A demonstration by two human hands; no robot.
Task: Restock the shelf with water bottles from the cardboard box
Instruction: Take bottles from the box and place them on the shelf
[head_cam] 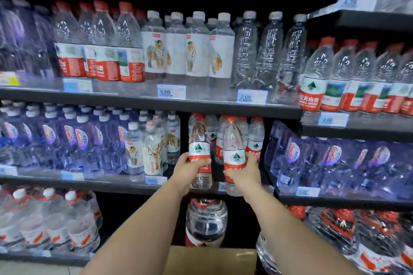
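Hands are both busy: the left hand [190, 168] is wrapped round the lower half of the left-hand bottle [199, 147], and the right hand [244, 172] is curled round the right-hand bottle [234, 154]. Both bottles have red caps and red-and-white labels. They're roughly upright, side by side, held in front of a gap on the middle shelf [111, 183]. Same-brand bottles [256, 138] stand at the back of that gap. Tiger-label bottles [154, 152] sit just left of it, blue wrapped packs [335, 163] to the right. A big jug [206, 221] is on the level below, and the cardboard box [212, 261] is at the bottom edge, between the forearms.
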